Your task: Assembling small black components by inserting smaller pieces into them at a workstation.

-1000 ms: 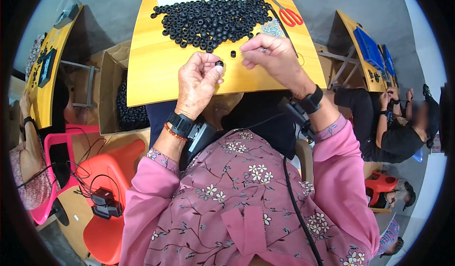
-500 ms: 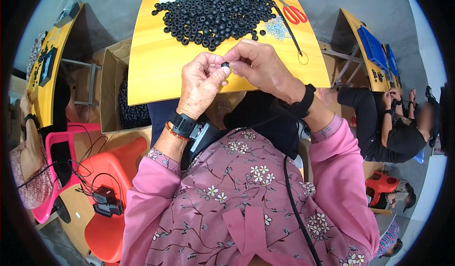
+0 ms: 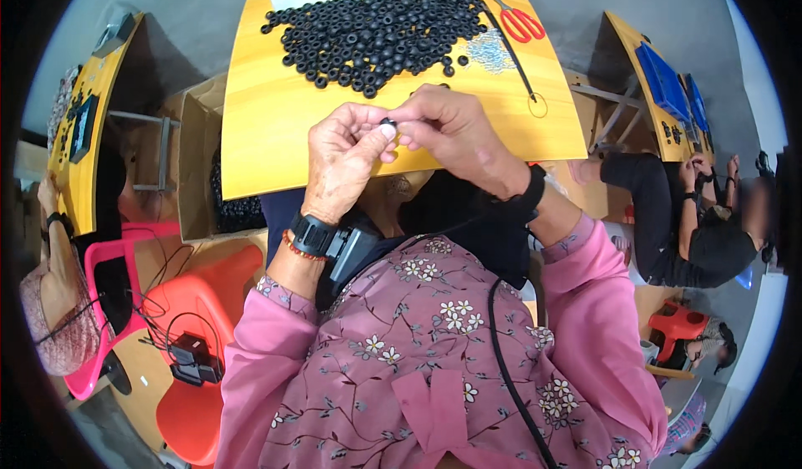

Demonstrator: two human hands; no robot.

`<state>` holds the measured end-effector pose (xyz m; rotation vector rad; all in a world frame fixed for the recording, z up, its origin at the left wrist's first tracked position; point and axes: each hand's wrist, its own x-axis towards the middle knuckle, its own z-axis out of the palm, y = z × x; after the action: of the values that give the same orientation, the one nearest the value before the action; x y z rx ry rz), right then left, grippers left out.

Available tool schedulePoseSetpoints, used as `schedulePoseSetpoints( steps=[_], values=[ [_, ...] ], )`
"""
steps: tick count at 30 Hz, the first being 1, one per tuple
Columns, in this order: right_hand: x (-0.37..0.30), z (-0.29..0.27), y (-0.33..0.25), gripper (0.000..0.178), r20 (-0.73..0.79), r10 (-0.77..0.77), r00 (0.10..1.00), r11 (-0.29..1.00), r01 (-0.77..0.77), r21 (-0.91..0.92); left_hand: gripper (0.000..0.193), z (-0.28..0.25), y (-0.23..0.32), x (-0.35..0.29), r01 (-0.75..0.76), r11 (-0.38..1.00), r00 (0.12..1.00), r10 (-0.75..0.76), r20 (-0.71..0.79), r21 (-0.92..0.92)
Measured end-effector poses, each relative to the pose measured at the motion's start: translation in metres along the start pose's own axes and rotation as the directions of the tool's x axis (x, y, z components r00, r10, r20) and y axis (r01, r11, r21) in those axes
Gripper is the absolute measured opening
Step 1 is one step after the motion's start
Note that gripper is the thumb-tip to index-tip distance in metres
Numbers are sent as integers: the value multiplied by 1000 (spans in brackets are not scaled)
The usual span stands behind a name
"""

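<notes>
Above the near edge of the yellow table [image 3: 276, 156], my left hand [image 3: 342, 156] pinches a small round black bead-like piece [image 3: 388, 122] between thumb and forefinger. My right hand [image 3: 459, 139] meets it from the right, thumb and fingertips pressed together against its side. Anything tiny inside the right pinch is hidden. Beyond both hands spreads a heap of similar black pieces [image 3: 368, 39], many showing a round hole. To the right of the heap lies a scatter of small silvery bits [image 3: 491, 53].
Red-handled scissors [image 3: 521, 25] and a thin black rod [image 3: 515, 55] with a wire loop lie at the table's right. A cardboard box [image 3: 196, 168] stands left of the table, near a red chair [image 3: 196, 302]. Other people sit at tables on both sides.
Both hands have shifted slightly down and left in the picture with the black piece still between them. The view has also moved a little.
</notes>
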<state>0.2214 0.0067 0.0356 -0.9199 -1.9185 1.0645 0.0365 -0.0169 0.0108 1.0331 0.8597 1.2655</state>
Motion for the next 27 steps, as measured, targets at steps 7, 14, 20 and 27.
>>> schedulePoseSetpoints(
  steps=[7, 14, 20, 27],
  values=[
    [-3, -6, -10, 30, -12, -249, 968, 915, 231, -332, 8, -3, -2, 1, -14, 999, 1000, 15, -24, 48],
    [-1, -74, 19, 17, -309, 180, 934, 900, -283, -331, 9, 1, 2, 0, -21, 996, 999, 24, -36, 92],
    [11, -95, 27, 21, -150, 144, 978, 805, -204, -557, 10, 2, 3, -2, -36, 989, 996, 47, -78, 147],
    [17, -98, 29, 18, -208, 91, 974, 870, -179, -459, 8, 6, 4, -4, -37, 988, 993, 53, -105, 150]
  ],
)
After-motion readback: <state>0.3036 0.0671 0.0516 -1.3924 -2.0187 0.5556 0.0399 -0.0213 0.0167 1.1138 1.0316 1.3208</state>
